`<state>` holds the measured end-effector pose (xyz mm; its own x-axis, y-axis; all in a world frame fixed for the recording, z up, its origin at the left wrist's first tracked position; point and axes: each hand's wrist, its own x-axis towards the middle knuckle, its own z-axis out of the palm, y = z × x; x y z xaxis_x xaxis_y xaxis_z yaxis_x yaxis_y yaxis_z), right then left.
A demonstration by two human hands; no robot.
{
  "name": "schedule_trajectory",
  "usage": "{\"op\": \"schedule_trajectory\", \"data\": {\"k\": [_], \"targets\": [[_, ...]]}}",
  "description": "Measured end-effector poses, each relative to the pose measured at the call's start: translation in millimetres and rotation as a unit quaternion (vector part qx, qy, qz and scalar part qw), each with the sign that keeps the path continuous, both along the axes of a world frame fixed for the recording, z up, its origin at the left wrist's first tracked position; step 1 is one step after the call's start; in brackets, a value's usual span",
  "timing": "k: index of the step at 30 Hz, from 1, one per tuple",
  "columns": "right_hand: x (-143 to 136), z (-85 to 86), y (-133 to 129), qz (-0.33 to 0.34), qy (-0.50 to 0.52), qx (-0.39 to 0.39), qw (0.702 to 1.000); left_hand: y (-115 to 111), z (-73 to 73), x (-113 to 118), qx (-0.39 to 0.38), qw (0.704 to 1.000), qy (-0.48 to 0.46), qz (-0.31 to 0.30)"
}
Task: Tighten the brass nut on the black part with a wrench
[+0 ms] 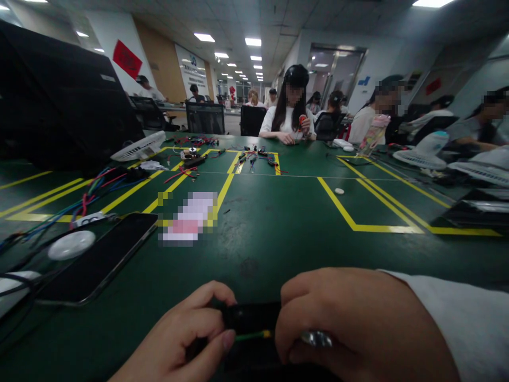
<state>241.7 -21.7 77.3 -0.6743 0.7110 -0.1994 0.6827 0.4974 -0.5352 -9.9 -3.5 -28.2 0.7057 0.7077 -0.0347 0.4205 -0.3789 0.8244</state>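
Note:
At the bottom centre, my left hand [194,331] is closed, thumb and forefinger pinching a thin green wire [249,336]. The wire runs right to a small yellow end [266,334] beside the fingers of my right hand [330,318]. My right hand is closed with its fingers curled down; a shiny metal piece [317,338] shows beneath them. What its fingertips grip is hidden. Behind and under the wire, between both hands, lies a black object [254,317] whose full shape I cannot make out.
A black phone [103,254], a white round object [72,244] and coloured cables [89,196] lie left. Further off are a blurred card [193,215], wire pieces [254,156] and a small white disc [339,191]. A person [288,116] sits opposite.

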Motion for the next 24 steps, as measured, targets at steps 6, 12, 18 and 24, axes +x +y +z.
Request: {"op": "schedule_trajectory", "data": {"k": [6, 12, 18, 24], "targets": [[1.3, -9.3, -10.0, -0.027, 0.031, 0.019, 0.999, 1.8, -1.5, -1.2, 0.016, 1.0, 0.01, -0.001], [13.3, -24.9, -17.3, -0.023, 0.092, 0.019, 0.995, -0.6, 1.7, -0.5, 0.007, 1.0, 0.018, 0.003], [20.6, -29.0, -24.0, -0.08, 0.192, 0.046, 0.977, -2.7, 2.5, -1.4, -0.008, 1.0, 0.015, 0.015], [14.5, -26.8, -23.1, -0.1, 0.116, 0.016, 0.988, -2.8, 6.6, 0.3, -0.016, 1.0, 0.006, 0.025]]}}
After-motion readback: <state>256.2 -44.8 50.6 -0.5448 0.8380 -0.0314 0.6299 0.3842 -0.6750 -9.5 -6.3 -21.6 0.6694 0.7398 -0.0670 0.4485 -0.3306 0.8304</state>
